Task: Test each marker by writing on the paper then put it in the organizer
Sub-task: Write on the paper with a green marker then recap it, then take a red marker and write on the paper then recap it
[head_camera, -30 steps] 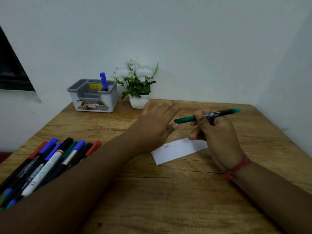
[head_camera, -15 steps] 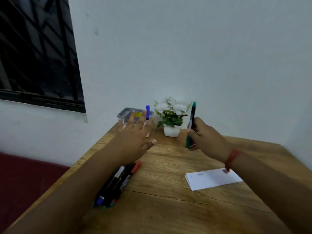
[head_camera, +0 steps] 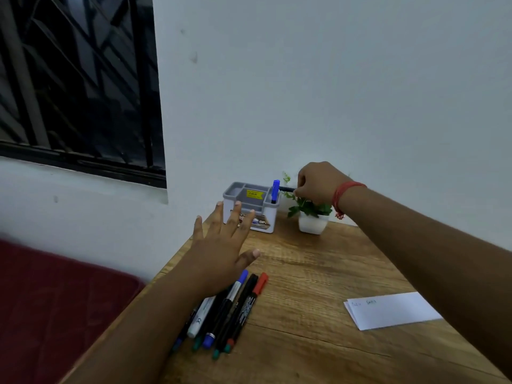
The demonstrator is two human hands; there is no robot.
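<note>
- Right hand (head_camera: 315, 184), raised over the potted plant (head_camera: 310, 212), fingers curled round a marker (head_camera: 286, 189); only a short dark stretch of the barrel visible, roughly level, pointing left toward the organizer (head_camera: 250, 207).
- Marker's colour hard to tell here; its end just beside the organizer's right rear corner, whether touching cannot be told.
- Red thread bracelet (head_camera: 343, 196) wound round the right wrist, with a small frayed knot hanging below.
- Left hand (head_camera: 221, 245) spread flat, fingers straight and apart, grasping nothing, hovering between the loose markers and the organizer's front wall.
- Organizer: boxy plastic caddy, white glossy walls, grey moulded top split into several compartments, printed label on the front, yellow price sticker (head_camera: 255, 194) inside at the back.
- Blue marker (head_camera: 275, 191) standing nearly upright in the right rear compartment, cap uppermost.
- Loose markers (head_camera: 230, 309) bunched side by side on the near left of the table: slim round barrels, mostly black with white print, one white barrel; caps in blue, black, red.
- Paper (head_camera: 393, 310): white folded strip, smooth, lying flat at the right, faint scribbles near its left end, well apart from the markers.
- Table (head_camera: 304, 273): wood-grain surface, matte, with darker streaks.
- Plant in a small white square pot, green leaves, partly hidden by the right hand.
- Plain pale wall (head_camera: 332, 79) behind; dark barred window (head_camera: 77, 84) at upper left.
</note>
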